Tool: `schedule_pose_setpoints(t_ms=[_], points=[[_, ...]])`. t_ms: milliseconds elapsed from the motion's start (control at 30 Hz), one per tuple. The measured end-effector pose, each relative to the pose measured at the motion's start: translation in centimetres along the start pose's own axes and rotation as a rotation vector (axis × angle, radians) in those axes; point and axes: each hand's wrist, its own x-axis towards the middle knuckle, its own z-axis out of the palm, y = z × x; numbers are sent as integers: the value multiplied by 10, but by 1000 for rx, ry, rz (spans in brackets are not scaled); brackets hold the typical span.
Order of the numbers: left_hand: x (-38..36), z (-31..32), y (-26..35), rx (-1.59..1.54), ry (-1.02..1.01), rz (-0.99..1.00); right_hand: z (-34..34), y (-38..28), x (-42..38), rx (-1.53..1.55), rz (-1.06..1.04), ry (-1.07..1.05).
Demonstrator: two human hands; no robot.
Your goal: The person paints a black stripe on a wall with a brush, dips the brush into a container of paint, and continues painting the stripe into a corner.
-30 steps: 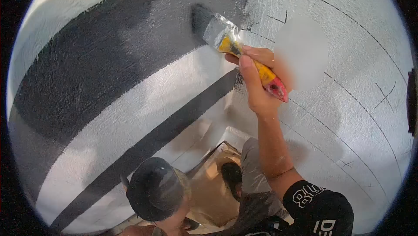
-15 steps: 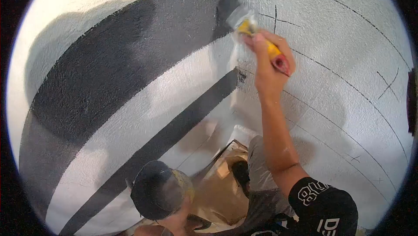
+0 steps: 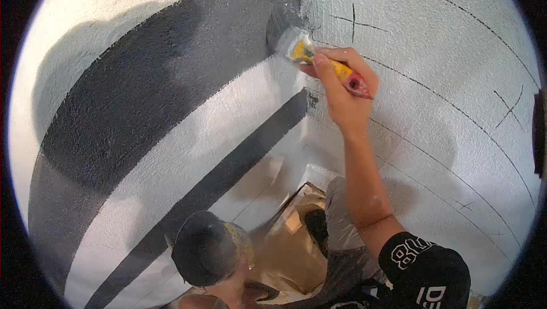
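My right hand [image 3: 347, 87] is closed around the yellow handle of a paintbrush [image 3: 302, 47], whose red end points down to the right. Its bristles rest against the dark grey band [image 3: 171, 64] on the wall, close to the band's lower edge and the corner. Low in the view, my left hand [image 3: 232, 287] holds a dark paint bucket [image 3: 199, 252] from its near side. Dried yellowish paint marks the bucket's rim. Most of the left hand's fingers are hidden by the bucket.
A narrower dark stripe [image 3: 250, 144] runs below the wide band and ends at the corner. On the right wall [image 3: 433, 64] are thin curved lines and crosses. Brown cardboard [image 3: 285, 255] lies on the floor by my leg.
My right hand has moved the paintbrush a little down and left, across the band near the corner. The bucket in my left hand stays nearly where it was.
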Motion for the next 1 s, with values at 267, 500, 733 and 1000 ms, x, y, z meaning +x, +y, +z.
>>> schedule_pose_setpoints(t_ms=[267,500,733,1000], points=[[6,-1,3,107,95,188,-4,-2,14,-420,-345,7],[1,-2,11,-1,125,91,2,6,14,-316,-286,201],[6,11,18,-357,149,-3,-15,-2,16,-198,-86,-72],[2,7,13,-123,40,82,4,-7,11,75,111,12]])
